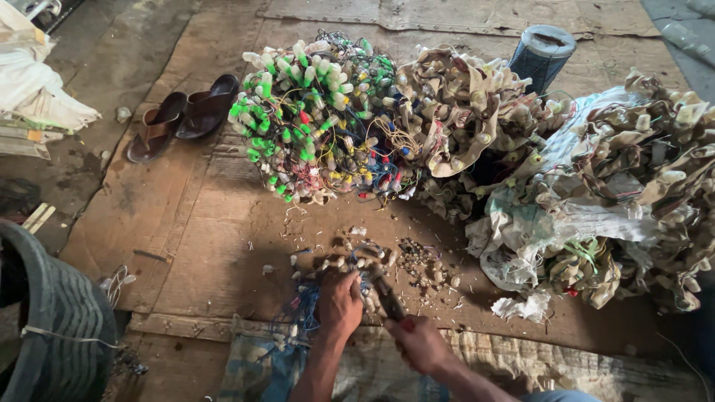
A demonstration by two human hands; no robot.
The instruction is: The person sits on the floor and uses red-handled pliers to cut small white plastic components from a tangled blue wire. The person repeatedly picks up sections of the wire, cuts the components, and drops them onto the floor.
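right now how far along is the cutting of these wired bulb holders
Done: only a small scatter of cut bits on the cardboard mat. In hand: the left hand pins a blue-wired bunch while the right hand works red-handled cutters. Left: the big green-capped tangle and the tan piles, which look untouched.

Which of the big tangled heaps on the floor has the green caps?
The heap of wired bulbs nearest the sandals: bright green caps and coloured wires, while the other heaps are tan.

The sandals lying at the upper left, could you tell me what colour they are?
The sandals are dark brown, seen in the head view.
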